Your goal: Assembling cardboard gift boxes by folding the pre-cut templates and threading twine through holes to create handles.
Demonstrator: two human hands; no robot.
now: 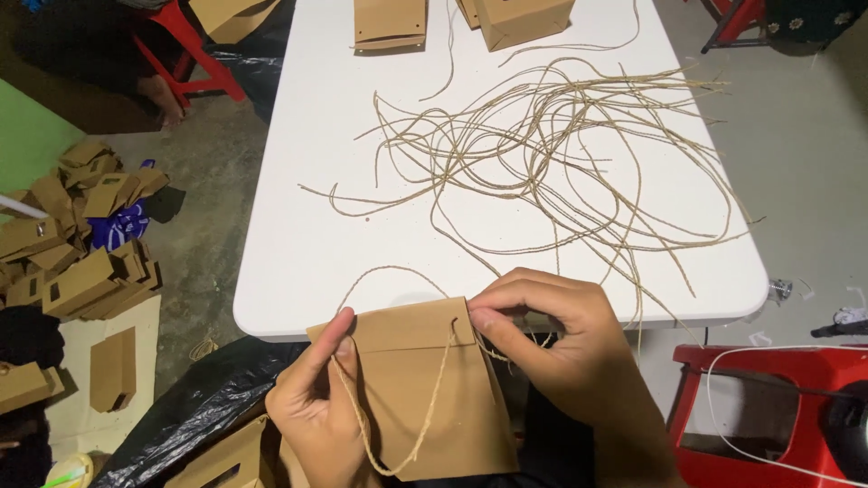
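At the near tabletop [298, 298] edge, both hands pinched a brown paper bag [420, 398] (upright, facing the person): left hand [316, 411] steadying its corner, right hand [551, 339] gripping twine [434, 398] at the hole.

Head-mounted view of the person's own two hands, both bare: no gloves, rings, bracelets or watch are visible. The left hand [316, 411] shows its thumb and curled fingers with short, unpainted nails, cut off at the lower frame edge. The right hand [556, 339] continues into a bare wrist and forearm, with no sleeve reaching it.
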